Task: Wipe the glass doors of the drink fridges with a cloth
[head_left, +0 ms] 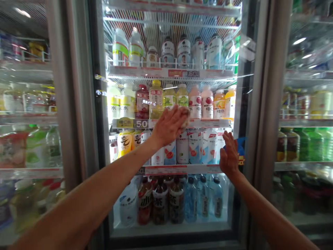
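Observation:
My left hand (168, 125) reaches to the middle of a glass cooler door. Under its fingers a light, crumpled cloth (185, 117) is held against the glass, mostly covered by the hand. My right hand (229, 154) is raised at the door's right side, fingers stretched upward and empty, beside a blue sticker (241, 151). Whether its palm touches the glass I cannot tell. Behind the glass, bottles of red juice (142, 102) and yellow drink (156, 100) stand on a lit shelf.
Metal door frames (75, 104) flank the glass on both sides. Neighbouring coolers with bottles stand at left and at right, where green bottles (313, 144) show. Inside, dark tea bottles (160, 201) and clear blue bottles (204, 199) fill the bottom shelf.

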{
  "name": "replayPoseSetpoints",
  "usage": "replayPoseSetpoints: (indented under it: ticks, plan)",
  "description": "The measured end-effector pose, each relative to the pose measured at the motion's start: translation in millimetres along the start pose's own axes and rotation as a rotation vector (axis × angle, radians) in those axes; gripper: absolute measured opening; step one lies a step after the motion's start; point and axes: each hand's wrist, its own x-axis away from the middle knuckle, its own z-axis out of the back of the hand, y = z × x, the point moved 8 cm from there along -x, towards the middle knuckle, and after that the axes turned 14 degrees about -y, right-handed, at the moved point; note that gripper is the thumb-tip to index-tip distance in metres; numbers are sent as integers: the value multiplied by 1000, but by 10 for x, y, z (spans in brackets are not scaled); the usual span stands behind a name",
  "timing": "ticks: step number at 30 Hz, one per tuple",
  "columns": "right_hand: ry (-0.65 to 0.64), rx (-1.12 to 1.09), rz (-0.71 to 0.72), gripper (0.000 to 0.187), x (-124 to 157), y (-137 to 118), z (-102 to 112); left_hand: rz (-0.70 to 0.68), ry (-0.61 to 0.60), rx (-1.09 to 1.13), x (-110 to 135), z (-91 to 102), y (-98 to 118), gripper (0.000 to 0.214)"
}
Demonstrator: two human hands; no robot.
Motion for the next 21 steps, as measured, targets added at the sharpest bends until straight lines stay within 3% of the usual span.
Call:
replayPoseSetpoints:
  ticks: [1, 3, 7, 9, 11, 14, 16, 18, 21]
  plan:
    - [-1, -11, -2, 50, 6, 10, 1, 84, 39, 19, -61, 45, -96, 51]
    - [-2, -28, -1, 50, 9, 13, 9, 62, 35, 27, -33, -5, 41, 51]
    - [-16, -31, 54, 51, 20, -20, 24, -483, -163, -41, 438, -380, 939, 48]
    - [-28, -13, 80, 52, 32, -31, 20, -644, -228, -66, 551, -439, 1053, 48]
    - [-34, 2, 82, 52, 43, -28, 14, -567, -215, -57, 351, -326, 786, 48]
    - [-28, -5, 70, 51, 54, -6, 11, -102, -30, 17, -154, 17, 9, 49]
    - [-29, -15, 63, 51, 57, 4, 13, 122, 75, 49, -258, 129, -261, 49]
    - [-32, -22, 55, 51, 48, -9, 30, 69, 70, 36, -206, 64, -77, 49]
    - [12, -84, 41, 50, -5, -135, 108, -214, -43, -7, 42, -200, 555, 51]
